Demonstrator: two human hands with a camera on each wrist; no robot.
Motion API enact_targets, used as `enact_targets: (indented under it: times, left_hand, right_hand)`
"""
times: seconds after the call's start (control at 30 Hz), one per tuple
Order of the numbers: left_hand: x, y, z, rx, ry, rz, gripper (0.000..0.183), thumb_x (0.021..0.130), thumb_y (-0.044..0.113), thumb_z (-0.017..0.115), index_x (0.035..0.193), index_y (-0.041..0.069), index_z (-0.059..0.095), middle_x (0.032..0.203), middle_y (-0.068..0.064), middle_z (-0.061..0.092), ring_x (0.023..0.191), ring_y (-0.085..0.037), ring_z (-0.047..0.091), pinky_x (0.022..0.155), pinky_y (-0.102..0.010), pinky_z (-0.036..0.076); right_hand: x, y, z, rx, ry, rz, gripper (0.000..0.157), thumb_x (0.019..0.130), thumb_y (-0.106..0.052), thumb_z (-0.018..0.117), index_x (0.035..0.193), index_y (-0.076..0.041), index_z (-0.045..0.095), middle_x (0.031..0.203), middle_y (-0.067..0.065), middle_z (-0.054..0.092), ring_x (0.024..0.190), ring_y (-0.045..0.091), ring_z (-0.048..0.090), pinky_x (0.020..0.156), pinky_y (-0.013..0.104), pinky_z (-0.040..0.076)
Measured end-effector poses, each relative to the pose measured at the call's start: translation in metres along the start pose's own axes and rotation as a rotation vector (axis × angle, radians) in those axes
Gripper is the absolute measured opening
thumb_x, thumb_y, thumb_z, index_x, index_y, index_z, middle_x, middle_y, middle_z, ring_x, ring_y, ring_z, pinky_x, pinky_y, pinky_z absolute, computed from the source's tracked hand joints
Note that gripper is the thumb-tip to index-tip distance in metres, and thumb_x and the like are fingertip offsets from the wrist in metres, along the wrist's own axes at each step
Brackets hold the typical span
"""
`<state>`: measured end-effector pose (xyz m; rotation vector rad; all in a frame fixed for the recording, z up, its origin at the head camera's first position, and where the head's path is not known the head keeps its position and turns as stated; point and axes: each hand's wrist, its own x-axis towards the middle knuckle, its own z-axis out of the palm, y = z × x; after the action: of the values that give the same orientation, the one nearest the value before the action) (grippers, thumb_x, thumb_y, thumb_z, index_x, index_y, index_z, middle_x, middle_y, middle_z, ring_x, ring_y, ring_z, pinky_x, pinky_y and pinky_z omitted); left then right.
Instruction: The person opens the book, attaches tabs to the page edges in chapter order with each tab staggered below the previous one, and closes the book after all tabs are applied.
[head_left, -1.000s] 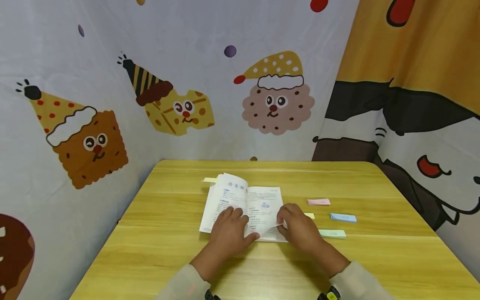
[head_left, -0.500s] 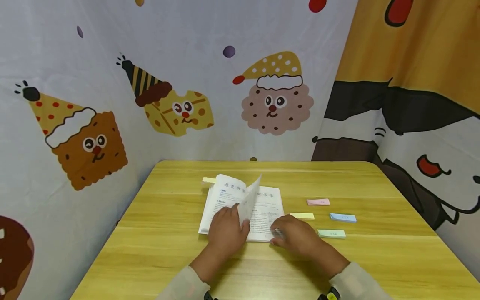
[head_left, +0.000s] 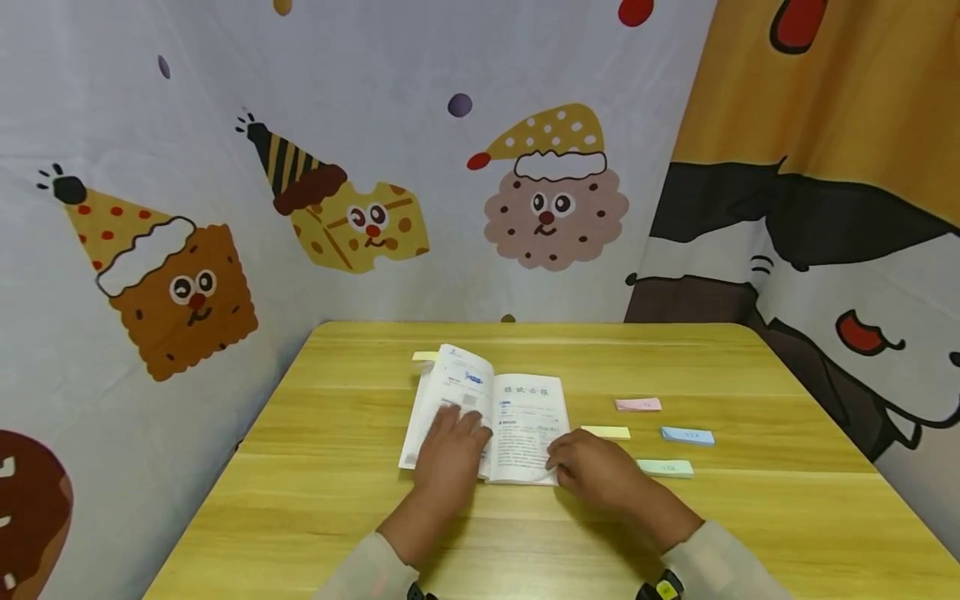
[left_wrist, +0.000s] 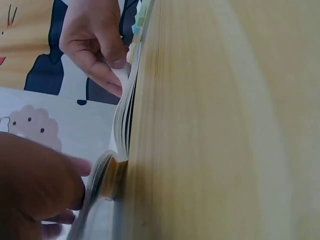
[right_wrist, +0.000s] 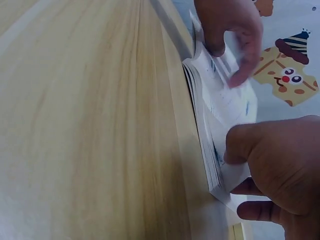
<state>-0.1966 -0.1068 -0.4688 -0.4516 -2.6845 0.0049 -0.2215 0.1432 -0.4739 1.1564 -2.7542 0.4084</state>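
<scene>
An open book (head_left: 525, 417) with printed pages lies on the wooden table. My left hand (head_left: 448, 457) rests on its left page with fingers extended. At the lower right corner, my right hand (head_left: 598, 467) pinches a page (right_wrist: 234, 176), which lifts slightly between thumb and fingers in the right wrist view. A yellow sticky tab (head_left: 425, 356) sticks out from the book's upper left edge. The left wrist view shows the right hand's thumb (left_wrist: 116, 56) against the raised white paper.
Right of the book lie several sticky-note strips: yellow (head_left: 607, 432), pink (head_left: 638, 404), blue (head_left: 687, 436) and green (head_left: 665, 468). A cartoon-printed curtain (head_left: 450, 283) hangs behind the table (head_left: 337, 517).
A page has turned from right to left, so both visible pages differ. My left hand has flattened it down; my right hand has moved back to the right page's lower corner.
</scene>
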Motion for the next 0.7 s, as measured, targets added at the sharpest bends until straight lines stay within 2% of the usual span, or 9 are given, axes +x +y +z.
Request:
enact_targets:
  times: [0.07,0.17,0.27,0.33,0.4,0.47,0.53,0.6,0.7]
  left_hand:
    - [-0.002,0.002,0.001,-0.037,-0.037,0.028,0.026,0.081,0.007,0.065,0.102,0.022,0.066,0.112,0.002,0.058,0.108,-0.026,0.047,0.099,-0.042,0.034]
    - [-0.003,0.005,0.003,-0.090,-0.081,0.004,0.014,0.086,0.023,0.064,0.100,0.021,0.065,0.107,0.004,0.058,0.101,-0.022,0.048,0.093,-0.041,0.037]
    - [-0.003,0.007,0.003,-0.117,-0.109,-0.021,0.035,0.088,0.049,0.058,0.103,0.018,0.064,0.110,0.002,0.057,0.108,-0.025,0.048,0.095,-0.044,0.036]
    - [-0.003,0.009,0.001,-0.125,-0.138,-0.023,0.054,0.083,0.064,0.053,0.107,0.017,0.063,0.113,0.000,0.056,0.114,-0.029,0.046,0.097,-0.046,0.034]
    - [-0.002,0.009,0.001,-0.121,-0.159,-0.023,0.068,0.078,0.074,0.048,0.109,0.015,0.063,0.114,-0.001,0.055,0.116,-0.031,0.044,0.098,-0.048,0.033]
    - [-0.002,0.010,0.000,-0.116,-0.169,-0.025,0.076,0.074,0.079,0.045,0.110,0.015,0.062,0.114,-0.002,0.055,0.115,-0.031,0.044,0.097,-0.048,0.033]
    - [-0.002,0.009,-0.001,-0.115,-0.172,-0.030,0.076,0.074,0.080,0.046,0.110,0.015,0.061,0.112,-0.002,0.054,0.114,-0.031,0.044,0.096,-0.048,0.034]
    - [-0.002,0.009,-0.001,-0.114,-0.160,-0.031,0.070,0.077,0.076,0.047,0.108,0.015,0.062,0.110,-0.001,0.054,0.113,-0.030,0.045,0.095,-0.048,0.034]
    - [-0.004,0.008,0.000,-0.124,-0.144,-0.042,0.055,0.085,0.064,0.047,0.107,0.015,0.062,0.110,0.000,0.055,0.113,-0.028,0.046,0.096,-0.047,0.034]
  right_hand:
    - [0.000,-0.001,0.000,-0.029,0.009,0.017,0.013,0.079,-0.012,0.067,0.087,-0.021,0.073,0.099,-0.009,0.065,0.096,0.010,0.058,0.079,0.032,0.049]
    - [0.002,-0.003,0.002,-0.061,0.041,0.062,0.013,0.079,-0.013,0.069,0.084,-0.024,0.070,0.094,-0.014,0.062,0.093,0.007,0.057,0.075,0.030,0.049]
    - [0.004,-0.006,0.002,-0.059,0.129,0.129,0.016,0.077,-0.015,0.074,0.082,-0.024,0.063,0.095,-0.014,0.056,0.091,0.007,0.052,0.068,0.026,0.048]
    - [0.006,-0.008,0.001,-0.034,0.216,0.190,0.027,0.074,-0.016,0.079,0.084,-0.020,0.055,0.097,-0.009,0.049,0.081,0.008,0.049,0.059,0.023,0.045]
    - [0.008,-0.010,0.001,-0.003,0.296,0.253,0.039,0.070,-0.015,0.083,0.087,-0.017,0.048,0.095,-0.005,0.044,0.071,0.008,0.046,0.052,0.021,0.041]
    - [0.010,-0.011,0.000,0.034,0.340,0.306,0.042,0.069,-0.016,0.084,0.085,-0.015,0.044,0.085,-0.003,0.042,0.062,0.008,0.041,0.048,0.020,0.036]
    - [0.011,-0.012,0.000,0.062,0.320,0.320,0.035,0.073,-0.019,0.081,0.080,-0.016,0.047,0.078,-0.006,0.043,0.062,0.008,0.041,0.050,0.021,0.037]
    - [0.012,-0.012,0.001,0.084,0.252,0.289,0.023,0.079,-0.026,0.076,0.079,-0.019,0.055,0.075,-0.010,0.049,0.068,0.007,0.047,0.057,0.024,0.042]
    - [0.009,-0.011,0.003,0.084,0.126,0.196,0.019,0.083,-0.037,0.070,0.087,-0.019,0.066,0.087,-0.010,0.061,0.084,0.008,0.055,0.073,0.031,0.047]
